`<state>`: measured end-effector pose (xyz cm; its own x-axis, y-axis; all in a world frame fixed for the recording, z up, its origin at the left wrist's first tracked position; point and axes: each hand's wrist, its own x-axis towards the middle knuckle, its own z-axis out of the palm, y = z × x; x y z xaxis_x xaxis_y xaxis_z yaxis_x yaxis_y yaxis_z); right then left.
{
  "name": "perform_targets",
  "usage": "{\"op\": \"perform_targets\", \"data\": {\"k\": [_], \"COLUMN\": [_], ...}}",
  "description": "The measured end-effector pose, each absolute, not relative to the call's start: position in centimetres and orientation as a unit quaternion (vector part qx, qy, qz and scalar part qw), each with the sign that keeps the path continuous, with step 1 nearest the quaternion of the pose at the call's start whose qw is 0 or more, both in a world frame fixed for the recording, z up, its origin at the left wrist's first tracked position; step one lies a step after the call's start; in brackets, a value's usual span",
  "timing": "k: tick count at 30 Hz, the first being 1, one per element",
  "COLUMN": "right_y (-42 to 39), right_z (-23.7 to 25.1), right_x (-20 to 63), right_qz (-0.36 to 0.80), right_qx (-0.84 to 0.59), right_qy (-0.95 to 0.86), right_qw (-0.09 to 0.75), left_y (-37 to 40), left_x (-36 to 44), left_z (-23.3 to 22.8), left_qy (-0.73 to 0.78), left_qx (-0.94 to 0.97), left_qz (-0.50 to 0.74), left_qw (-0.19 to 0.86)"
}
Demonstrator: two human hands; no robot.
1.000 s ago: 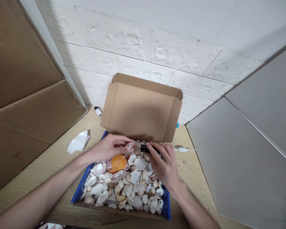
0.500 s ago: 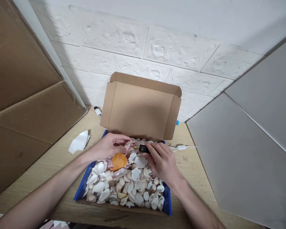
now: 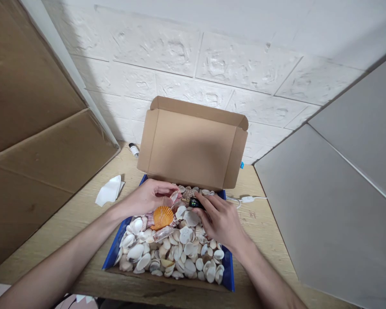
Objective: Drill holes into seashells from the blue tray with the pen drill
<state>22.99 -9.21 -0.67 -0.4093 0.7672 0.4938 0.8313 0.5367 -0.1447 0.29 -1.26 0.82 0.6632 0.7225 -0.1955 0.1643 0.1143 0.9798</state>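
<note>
My left hand (image 3: 156,195), closed in a pinch, holds a small pale pinkish shell (image 3: 174,196) over the back of a blue-sided box (image 3: 111,253). Facing it, my right hand (image 3: 220,216) grips a short black cylindrical tool (image 3: 196,203) with a thin brass-coloured tip. The tip points left toward the shell; whether they touch I cannot tell. Small greenish marks show on the tool's dark side. Just below my left hand lies an orange scallop shell (image 3: 163,218), and under that a clear vial-like piece (image 3: 163,233). Many white and tan seashells (image 3: 180,253) fill the box.
The box's brown cardboard lid (image 3: 191,146) stands raised against the white brick-patterned wall (image 3: 167,68). A folded white paper (image 3: 109,191) and a small black-capped bottle (image 3: 134,149) lie on the left of the wooden table (image 3: 257,219). A white cable with an inline switch (image 3: 247,199) runs at right.
The black tool has turned slightly in my right hand, and its greenish marks show more brightly. Both hands stay in nearly the same place over the box. The whole view has shifted a little.
</note>
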Motion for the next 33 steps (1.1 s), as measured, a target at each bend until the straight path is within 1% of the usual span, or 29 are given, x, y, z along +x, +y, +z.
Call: {"op": "perform_targets", "data": {"k": [3, 9, 13, 16, 19, 21, 27, 33], "right_y": [-9.1, -8.87, -8.99, -9.14, -9.26, -9.27, -9.09, -9.13], "right_z": [-0.61, -1.27, -1.28, -1.12, -1.03, -1.01, -1.2, -1.39], "right_x": [23.04, 23.25, 23.35, 23.28, 23.13, 23.06, 23.33, 23.48], "right_qz": [-0.061, -0.104, -0.125, -0.092, -0.034, -0.025, -0.112, -0.131], "right_qx": [-0.476, -0.468, -0.459, -0.458, -0.472, -0.479, -0.452, -0.449], "right_qy": [-0.842, -0.827, -0.826, -0.831, -0.834, -0.835, -0.836, -0.828], "right_qw": [0.247, 0.292, 0.302, 0.303, 0.283, 0.27, 0.292, 0.309], "left_y": [-1.13, -0.85, -0.93, -0.97, -0.95, -0.94, -0.95, -1.04], "left_x": [0.17, 0.25, 0.42, 0.44, 0.37, 0.31, 0.31, 0.39], "left_z": [0.63, 0.29, 0.46, 0.51, 0.3, 0.09, 0.03, 0.32], "left_qy": [0.353, 0.351, 0.342, 0.351, 0.371, 0.375, 0.352, 0.355], "left_qx": [0.628, 0.631, 0.636, 0.63, 0.618, 0.613, 0.628, 0.623], "left_qz": [0.22, 0.215, 0.209, 0.208, 0.211, 0.212, 0.212, 0.207], "left_qw": [0.658, 0.657, 0.66, 0.661, 0.661, 0.662, 0.66, 0.665]}}
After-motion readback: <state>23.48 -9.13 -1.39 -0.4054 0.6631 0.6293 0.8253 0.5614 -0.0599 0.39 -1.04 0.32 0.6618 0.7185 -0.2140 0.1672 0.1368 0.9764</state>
